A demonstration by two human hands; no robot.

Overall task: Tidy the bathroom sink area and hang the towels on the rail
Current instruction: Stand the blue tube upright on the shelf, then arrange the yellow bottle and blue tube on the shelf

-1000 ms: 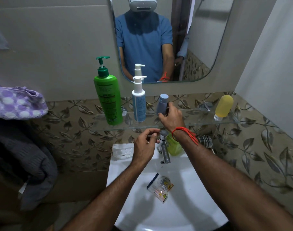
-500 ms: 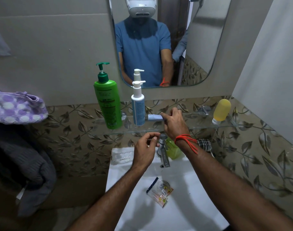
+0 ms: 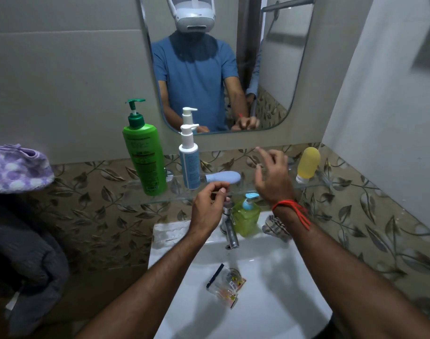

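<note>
In the white sink basin (image 3: 270, 302) a clear plastic packet (image 3: 225, 285) is seen lying at 6 o'clock of the tap (image 3: 230, 228). On the glass shelf (image 3: 270, 189) a blue tube (image 3: 223, 178) now lies on its side; a second ago it was gripped upright. The right hand (image 3: 274, 178) has been lifted off it, fingers spread wide and empty. The left hand (image 3: 208, 209) is loosely curled, pinching nothing discernible. Towels (image 3: 16, 167) are heaped at 9 o'clock.
</note>
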